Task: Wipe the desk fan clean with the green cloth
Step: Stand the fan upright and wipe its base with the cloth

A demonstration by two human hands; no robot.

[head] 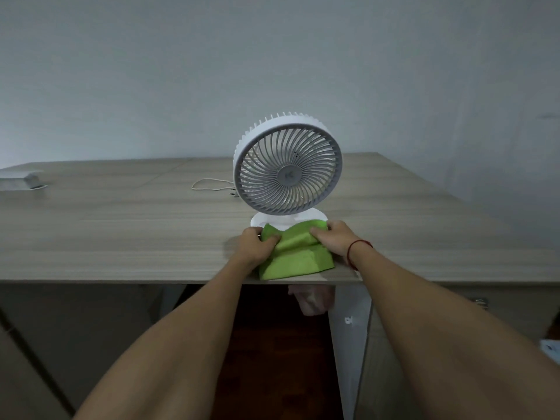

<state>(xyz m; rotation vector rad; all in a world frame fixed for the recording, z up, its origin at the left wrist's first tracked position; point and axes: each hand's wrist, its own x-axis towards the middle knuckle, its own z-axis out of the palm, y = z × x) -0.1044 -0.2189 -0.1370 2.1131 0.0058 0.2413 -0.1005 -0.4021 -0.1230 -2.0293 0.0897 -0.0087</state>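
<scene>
Hands were what we had on the job, both of them down on the green cloth (295, 253) at the near edge of the desk (121, 231): our left hand (257, 245) pinched a fold at the cloth's left side, our right hand (333, 234) gripped its far right corner, fingers closed on the fabric. The cloth lay bunched, its far edge touching or lapping the white base (263, 221) of the desk fan (288, 165), which stood upright just behind it, grille facing us, its cord (209, 184) looped on the desk behind. We judged the step to be gathering the cloth into a wiping pad, with no real wiping of the fan begun beyond perhaps the base. The next move, as we saw it, called for lifting the cloth in one hand and steadying the fan with the other, since a light fan could tip or slide under pressure on the grille
</scene>
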